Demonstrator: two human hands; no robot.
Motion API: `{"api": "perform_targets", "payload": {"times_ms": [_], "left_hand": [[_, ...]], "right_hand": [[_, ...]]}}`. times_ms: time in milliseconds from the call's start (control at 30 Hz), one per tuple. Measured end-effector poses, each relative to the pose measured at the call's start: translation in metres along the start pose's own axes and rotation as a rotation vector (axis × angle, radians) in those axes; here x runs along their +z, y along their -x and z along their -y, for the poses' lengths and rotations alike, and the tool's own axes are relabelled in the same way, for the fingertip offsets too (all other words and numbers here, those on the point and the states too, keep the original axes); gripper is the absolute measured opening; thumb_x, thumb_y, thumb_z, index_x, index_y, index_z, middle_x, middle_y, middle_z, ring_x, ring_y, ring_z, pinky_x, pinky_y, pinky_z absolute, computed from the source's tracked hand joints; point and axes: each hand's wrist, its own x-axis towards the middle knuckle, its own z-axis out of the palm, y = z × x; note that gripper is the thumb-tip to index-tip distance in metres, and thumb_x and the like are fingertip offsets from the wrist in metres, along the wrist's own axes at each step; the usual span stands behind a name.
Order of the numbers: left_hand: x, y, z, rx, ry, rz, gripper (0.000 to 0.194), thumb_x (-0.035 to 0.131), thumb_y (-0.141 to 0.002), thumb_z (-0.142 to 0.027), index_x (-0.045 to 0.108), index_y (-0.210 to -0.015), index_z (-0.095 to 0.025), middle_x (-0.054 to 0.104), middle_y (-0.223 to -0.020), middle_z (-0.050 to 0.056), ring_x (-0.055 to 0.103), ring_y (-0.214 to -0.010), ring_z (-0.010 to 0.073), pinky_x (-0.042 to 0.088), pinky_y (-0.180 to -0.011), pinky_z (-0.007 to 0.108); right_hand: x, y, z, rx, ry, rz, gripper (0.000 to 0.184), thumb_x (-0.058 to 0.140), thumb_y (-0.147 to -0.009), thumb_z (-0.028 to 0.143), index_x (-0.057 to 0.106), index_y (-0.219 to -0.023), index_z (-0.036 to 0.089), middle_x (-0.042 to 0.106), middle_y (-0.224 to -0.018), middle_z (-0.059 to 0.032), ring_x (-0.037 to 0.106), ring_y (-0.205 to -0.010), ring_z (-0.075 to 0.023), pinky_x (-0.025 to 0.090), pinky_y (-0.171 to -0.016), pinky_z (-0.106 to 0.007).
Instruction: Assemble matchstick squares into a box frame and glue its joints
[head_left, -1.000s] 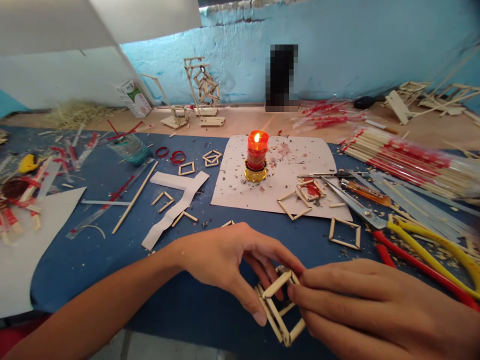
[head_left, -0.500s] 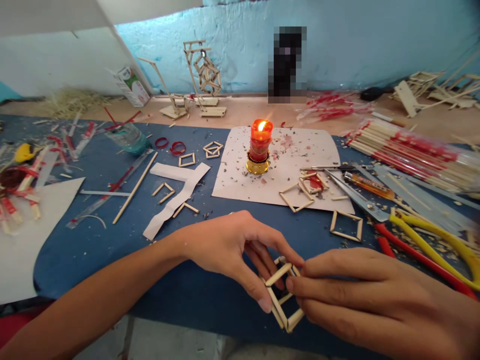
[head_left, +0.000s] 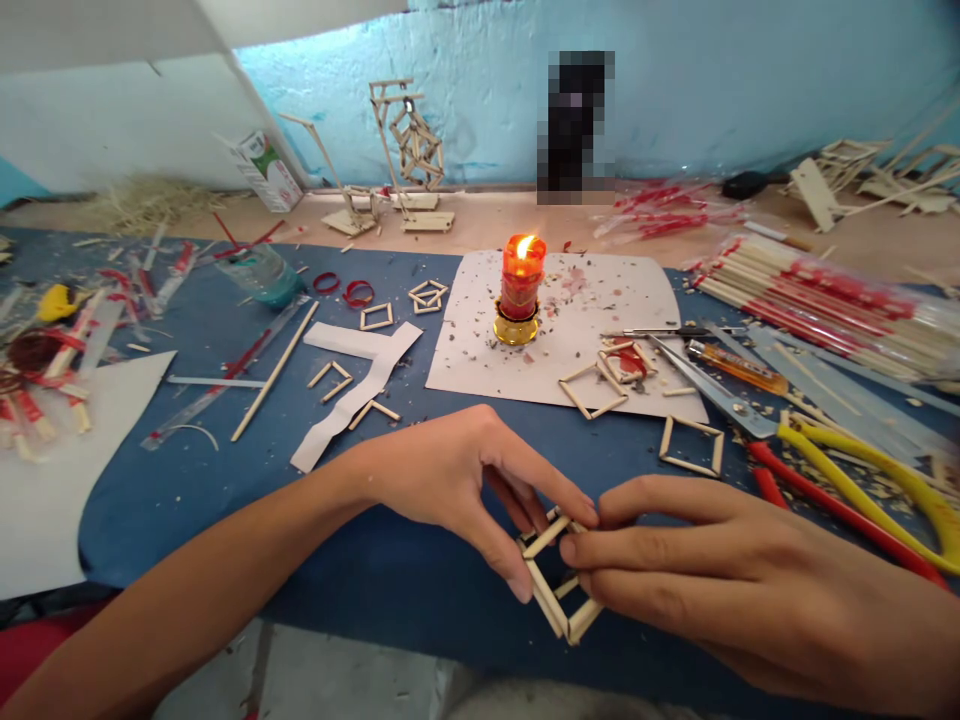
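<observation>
A small wooden stick frame [head_left: 548,592], built from short pale sticks with dark joints, is held between both hands near the table's front edge. My left hand [head_left: 457,490] grips its left side and top with thumb and fingers. From the right, my right hand [head_left: 697,570] pinches the frame, its fingertips covering that side. A square of sticks [head_left: 691,446] lies just beyond my right hand. Farther off, more stick squares [head_left: 592,390] rest on the white paper [head_left: 472,350] beside a lit red candle [head_left: 521,285] in a gold base.
Scissors [head_left: 750,420] with yellow and red handles lie at the right, near an orange cutter [head_left: 739,368] and bundled sticks [head_left: 817,310]. Paper strips [head_left: 360,390], a long stick [head_left: 274,372] and a glass of blue-green liquid [head_left: 262,275] are at the left. A finished-looking stick model [head_left: 416,150] stands behind.
Both hands and the stick frame have shifted slightly up and to the left. The grip of both hands on the frame looks much the same.
</observation>
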Motion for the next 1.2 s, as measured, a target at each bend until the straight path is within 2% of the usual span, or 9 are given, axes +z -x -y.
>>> {"api": "perform_targets", "payload": {"times_ms": [133,300,400,500,667,800,933,1033,1200], "left_hand": [[-0.001,0.001,-0.001,-0.010,-0.029,0.007,0.071,0.095,-0.069,-0.032,0.071,-0.133,-0.012,0.079,-0.119,0.013,0.077,-0.106,0.0319,0.063,-0.098,0.035],[-0.001,0.004,-0.004,0.045,-0.143,-0.018,0.062,0.091,-0.076,-0.029,0.071,-0.133,-0.014,0.077,-0.124,0.012,0.078,-0.104,0.0288,0.064,-0.094,0.032],[0.000,0.006,-0.009,0.106,-0.299,-0.026,0.059,0.088,-0.079,-0.024,0.070,-0.135,-0.019,0.075,-0.128,0.011,0.076,-0.105,0.0250,0.061,-0.095,0.029],[0.004,0.009,-0.015,0.106,-0.324,-0.028,0.063,0.089,-0.078,-0.025,0.068,-0.138,-0.023,0.071,-0.130,0.012,0.076,-0.093,0.0204,0.063,-0.087,0.027],[0.012,0.011,-0.023,0.013,-0.351,-0.056,0.057,0.087,-0.079,-0.028,0.069,-0.133,-0.021,0.074,-0.100,0.006,0.071,-0.079,0.0165,0.060,-0.069,0.022],[0.007,0.020,-0.030,0.011,-0.489,-0.067,0.065,0.084,-0.081,-0.020,0.060,-0.141,-0.025,0.078,-0.100,0.000,0.069,-0.078,0.0125,0.053,-0.069,0.019],[-0.012,0.042,-0.039,-0.062,-0.757,-0.310,0.050,0.070,-0.091,-0.015,0.061,-0.138,-0.029,0.076,-0.108,-0.001,0.069,-0.089,0.0138,0.049,-0.070,0.020],[-0.021,0.054,-0.040,-0.195,-0.924,-0.416,0.036,0.070,-0.091,-0.023,0.068,-0.127,-0.026,0.075,-0.109,0.001,0.068,-0.091,0.0179,0.049,-0.076,0.025],[-0.015,0.051,-0.033,-0.338,-1.030,-0.370,0.046,0.072,-0.090,-0.030,0.064,-0.136,-0.034,0.067,-0.133,0.003,0.066,-0.111,0.0259,0.046,-0.093,0.033]], "right_hand": [[0.002,0.001,-0.001,-0.006,0.005,0.006,0.036,0.040,-0.108,0.010,0.075,-0.108,0.012,0.081,-0.113,-0.0083,0.073,-0.107,-0.0105,0.047,-0.110,-0.019],[0.002,0.007,-0.002,-0.015,0.102,-0.011,0.031,0.045,-0.107,0.012,0.075,-0.112,0.014,0.081,-0.111,-0.0093,0.074,-0.101,-0.0191,0.058,-0.088,-0.031],[0.004,0.009,-0.002,-0.011,0.137,0.004,0.033,0.043,-0.108,0.015,0.075,-0.113,0.015,0.081,-0.109,-0.0086,0.074,-0.093,-0.0197,0.056,-0.083,-0.034],[0.006,0.009,0.000,0.002,0.129,0.023,0.037,0.038,-0.110,0.016,0.075,-0.108,0.015,0.080,-0.105,-0.0067,0.071,-0.086,-0.0184,0.053,-0.078,-0.034],[0.012,0.006,0.004,0.012,0.088,0.047,0.027,0.048,-0.105,0.013,0.071,-0.091,0.015,0.075,-0.093,-0.0059,0.058,-0.070,-0.0174,0.044,-0.064,-0.034],[0.010,0.004,0.009,0.087,-0.084,-0.065,0.012,0.058,-0.099,0.010,0.069,-0.101,0.013,0.073,-0.097,-0.0064,0.062,-0.082,-0.0169,0.050,-0.074,-0.031],[0.006,0.004,0.013,0.175,-0.235,-0.094,0.009,0.060,-0.100,0.014,0.069,-0.098,0.016,0.070,-0.094,-0.0054,0.063,-0.084,-0.0149,0.054,-0.078,-0.026],[0.009,0.006,0.010,0.109,-0.128,-0.137,0.011,0.059,-0.099,0.009,0.070,-0.100,0.013,0.072,-0.095,-0.0079,0.066,-0.089,-0.0169,0.056,-0.087,-0.028],[0.015,0.013,0.004,0.085,0.042,-0.225,0.016,0.057,-0.100,0.010,0.071,-0.109,0.012,0.075,-0.105,-0.0102,0.070,-0.102,-0.0190,0.058,-0.095,-0.027]]}}
